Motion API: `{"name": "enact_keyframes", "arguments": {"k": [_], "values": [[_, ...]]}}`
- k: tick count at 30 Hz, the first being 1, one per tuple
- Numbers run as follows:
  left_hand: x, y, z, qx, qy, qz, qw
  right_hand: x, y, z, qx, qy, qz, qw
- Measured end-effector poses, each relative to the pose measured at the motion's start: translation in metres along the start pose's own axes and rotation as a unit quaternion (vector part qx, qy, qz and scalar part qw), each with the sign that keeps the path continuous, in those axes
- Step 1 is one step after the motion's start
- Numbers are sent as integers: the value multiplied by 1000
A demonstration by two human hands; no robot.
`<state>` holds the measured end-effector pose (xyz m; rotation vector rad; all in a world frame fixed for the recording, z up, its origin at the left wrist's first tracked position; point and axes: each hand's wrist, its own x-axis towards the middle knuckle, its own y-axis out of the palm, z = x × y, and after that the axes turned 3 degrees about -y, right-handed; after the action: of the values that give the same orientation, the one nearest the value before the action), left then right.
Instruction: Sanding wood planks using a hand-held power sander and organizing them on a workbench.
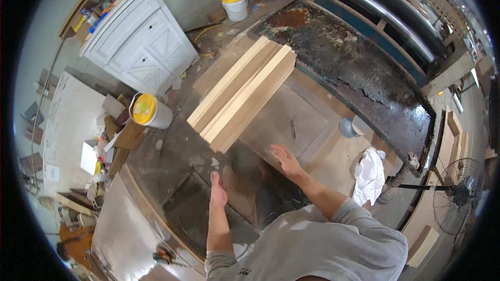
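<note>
A stack of long wooden boards (242,93) with pale raised strips lies at a slant across the middle of the dark worktable (174,169). Short of the stack's near end is my left hand (218,191), held upright with its fingers stretched out and nothing in it. My right hand (285,160) is off to the right of that same end, its fingers extended and also without a load. Between the two hands is a gap, and neither appears to touch the boards. A flat panel (302,117) with a framed rectangle lies right of the stack, bearing a small thin object (293,129).
A wet, dark machine bed (359,73) with a shiny roller (385,18) stands at the back right. White buckets with yellow lids (152,111) sit around the table. A white cloth (370,176), a fan (461,192) and a white cabinet (140,36) are nearby.
</note>
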<state>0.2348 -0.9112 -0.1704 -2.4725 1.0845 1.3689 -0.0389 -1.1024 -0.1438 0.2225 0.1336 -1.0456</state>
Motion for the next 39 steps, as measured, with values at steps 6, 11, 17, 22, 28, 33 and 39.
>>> {"name": "enact_keyframes", "arguments": {"k": [6, 11, 17, 22, 28, 33, 39], "values": [[103, 18, -23, -65, 59, 56, 995, 130, 17, -17, 2, 128, -97, 987], [111, 22, 3, -163, 10, 29, 986, 208, 48, -20, 88, 94, -205, 970], [108, 18, -5, -66, -30, 80, 994, 237, 58, -11, 151, 127, -310, 930], [105, 10, -8, -106, -35, 144, 983, 235, 59, 15, 196, 187, -316, 909], [110, 0, -13, -134, -46, 139, 980, 234, 58, 22, 225, 135, -273, 925], [116, -1, -10, -170, -28, 174, 970, 243, 56, 6, 230, 103, -271, 929], [99, 7, 22, -223, -50, 148, 962, 230, 48, 4, 239, 89, -274, 927]]}}
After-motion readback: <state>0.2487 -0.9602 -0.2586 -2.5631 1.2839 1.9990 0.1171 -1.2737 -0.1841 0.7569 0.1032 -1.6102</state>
